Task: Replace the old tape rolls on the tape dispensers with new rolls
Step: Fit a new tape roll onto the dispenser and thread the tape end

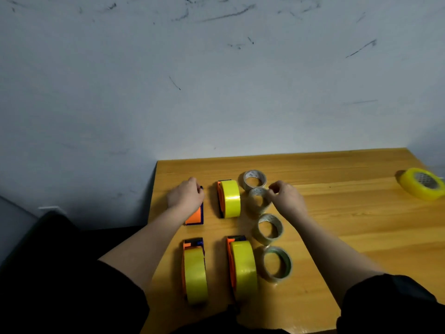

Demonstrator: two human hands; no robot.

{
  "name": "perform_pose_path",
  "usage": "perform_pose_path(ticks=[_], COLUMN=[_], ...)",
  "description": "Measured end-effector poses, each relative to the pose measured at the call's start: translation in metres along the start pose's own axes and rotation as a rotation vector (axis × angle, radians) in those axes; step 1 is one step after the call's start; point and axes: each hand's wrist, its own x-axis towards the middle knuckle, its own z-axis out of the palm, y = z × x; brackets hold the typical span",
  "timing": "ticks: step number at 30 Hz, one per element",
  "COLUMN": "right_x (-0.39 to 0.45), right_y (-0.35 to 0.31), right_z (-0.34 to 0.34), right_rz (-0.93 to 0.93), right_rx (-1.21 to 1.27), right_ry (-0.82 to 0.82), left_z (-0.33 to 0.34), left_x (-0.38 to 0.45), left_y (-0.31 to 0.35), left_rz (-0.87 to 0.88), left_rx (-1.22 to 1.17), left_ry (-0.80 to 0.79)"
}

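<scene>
Several orange-and-blue tape dispensers lie on the wooden table in two rows. My left hand grips the far-left dispenser, which carries no roll. The other three dispensers hold yellow rolls. To their right runs a column of several clear tape rolls. My right hand pinches the rim of the second clear roll. A loose yellow roll lies apart at the far right.
The table's left edge runs just beside my left hand, with dark floor below it. A scuffed white wall rises right behind the table. Bare wood stretches between the clear rolls and the loose yellow roll.
</scene>
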Motion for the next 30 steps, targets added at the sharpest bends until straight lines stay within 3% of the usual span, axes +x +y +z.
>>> perform_pose_path(ticks=[16, 30], right_x=[0.018, 0.040], right_y=[0.163, 0.244], right_z=[-0.112, -0.164], right_rz=[-0.258, -0.059], right_rx=[-0.285, -0.329], right_ry=[-0.009, 0.055], left_z=[0.041, 0.064], left_x=[-0.062, -0.038], left_y=[0.225, 0.316], left_rz=[0.204, 0.364], left_rx=[0.377, 0.372], left_ry=[0.092, 0.034])
